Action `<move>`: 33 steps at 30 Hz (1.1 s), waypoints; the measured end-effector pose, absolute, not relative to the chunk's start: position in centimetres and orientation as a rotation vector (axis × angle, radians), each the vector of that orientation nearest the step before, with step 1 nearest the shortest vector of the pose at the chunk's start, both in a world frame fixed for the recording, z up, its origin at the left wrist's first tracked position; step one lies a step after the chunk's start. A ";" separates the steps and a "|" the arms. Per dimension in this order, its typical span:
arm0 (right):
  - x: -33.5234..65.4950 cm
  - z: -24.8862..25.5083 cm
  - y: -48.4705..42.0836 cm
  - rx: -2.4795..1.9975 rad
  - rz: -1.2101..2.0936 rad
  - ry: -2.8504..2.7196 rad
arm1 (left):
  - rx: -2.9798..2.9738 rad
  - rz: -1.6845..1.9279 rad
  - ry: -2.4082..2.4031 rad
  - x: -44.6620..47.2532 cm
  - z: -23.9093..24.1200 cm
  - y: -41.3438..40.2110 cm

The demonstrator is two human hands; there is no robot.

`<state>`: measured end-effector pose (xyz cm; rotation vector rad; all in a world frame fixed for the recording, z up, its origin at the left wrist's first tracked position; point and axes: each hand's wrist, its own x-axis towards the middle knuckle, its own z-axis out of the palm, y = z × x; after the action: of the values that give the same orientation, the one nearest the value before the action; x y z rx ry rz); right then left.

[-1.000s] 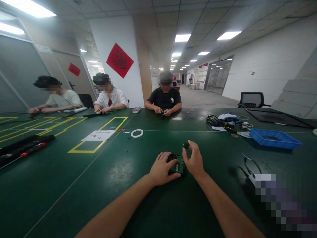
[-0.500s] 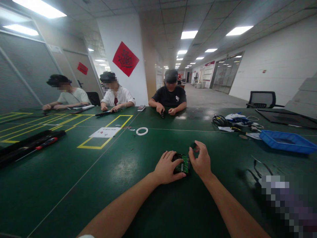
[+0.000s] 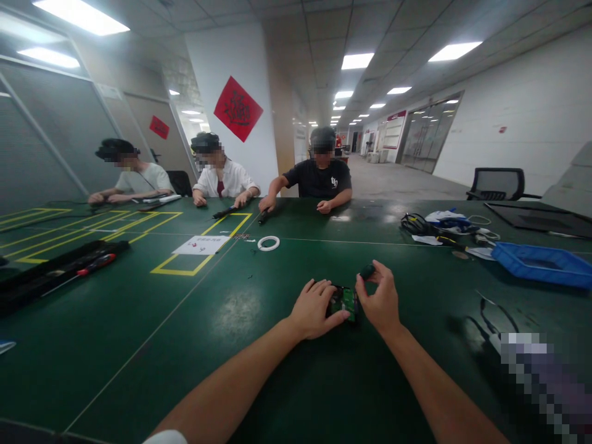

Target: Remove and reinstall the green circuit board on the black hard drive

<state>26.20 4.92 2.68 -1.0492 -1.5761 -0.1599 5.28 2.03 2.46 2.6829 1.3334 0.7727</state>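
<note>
A small device with an exposed green circuit board [image 3: 345, 303] and a dark casing lies flat on the green table. My left hand [image 3: 314, 311] holds it from the left, fingers over the far edge and thumb along the near edge. Just to the right, my right hand [image 3: 382, 299] is raised slightly above the table. Between its thumb and fingertips it pinches a small dark rounded piece [image 3: 367, 272], apart from the board; its exact kind is not clear.
A white ring [image 3: 269, 243] and a paper sheet [image 3: 201, 245] lie ahead on the left. A red-handled screwdriver [image 3: 96, 264] rests by a black tray [image 3: 50, 271]. On the right are a blue tray [image 3: 541, 264], cables [image 3: 414, 223] and a pixelated object [image 3: 550, 376]. Several people sit opposite.
My right hand still pinches the dark piece, which now shows more fully. My left index finger has drawn back from the board. Two people opposite have shifted their dark tools across the table.
</note>
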 end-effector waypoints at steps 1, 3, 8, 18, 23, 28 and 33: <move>26.3 2.7 4.9 -1.039 -0.165 -1.571 | 2.668 0.813 1.359 5.1 2.4 2.4; 26.6 2.9 5.0 -1.021 -0.176 -1.555 | 2.612 0.904 1.477 4.0 2.3 3.4; 28.5 3.6 5.4 -1.078 -0.302 -1.504 | 2.246 1.000 2.266 -3.1 2.0 7.0; 30.9 2.7 6.2 -1.374 -0.273 -1.505 | 1.660 0.508 2.908 -11.4 -0.5 9.1; 30.7 2.6 6.2 -1.357 -0.259 -1.518 | 1.675 0.472 2.874 -11.7 -0.5 9.3; 30.7 2.5 6.2 -1.360 -0.250 -1.522 | 1.700 0.450 2.815 -12.3 -0.4 9.2; 30.6 2.6 6.0 -1.342 -0.264 -1.533 | 1.723 0.494 2.804 -12.3 -0.2 9.1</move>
<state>30.59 6.03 2.58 -1.3417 -1.5328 -0.2644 -12.26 9.12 -0.20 1.7230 2.8041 0.4942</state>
